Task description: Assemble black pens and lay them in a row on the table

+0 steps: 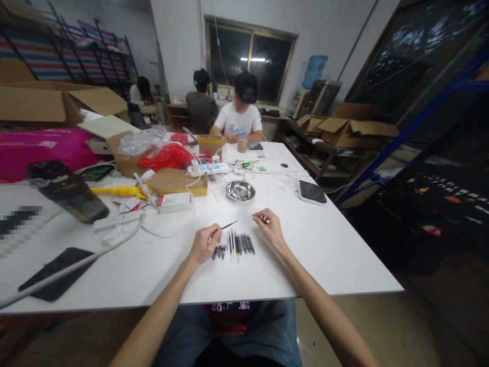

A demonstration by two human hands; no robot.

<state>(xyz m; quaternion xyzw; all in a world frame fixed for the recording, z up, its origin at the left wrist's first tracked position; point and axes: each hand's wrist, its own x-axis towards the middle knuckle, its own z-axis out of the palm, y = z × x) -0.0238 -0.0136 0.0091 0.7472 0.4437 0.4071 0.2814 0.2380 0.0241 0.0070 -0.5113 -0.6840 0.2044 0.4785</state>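
My left hand (204,243) pinches a thin dark pen refill (229,225) whose tip points up and right over the white table (324,250). My right hand (269,227) is curled with its fingers closed on a small dark part that I cannot make out. Between and just below both hands lies a row of several dark pen parts (235,244) on the table.
A metal bowl (240,190) with small parts stands beyond my hands, a phone (312,192) to its right. Left are a power strip (208,168), cables, boxes, a dark bottle (72,196) and a red bag (168,155). A person in white (239,120) sits at the far end.
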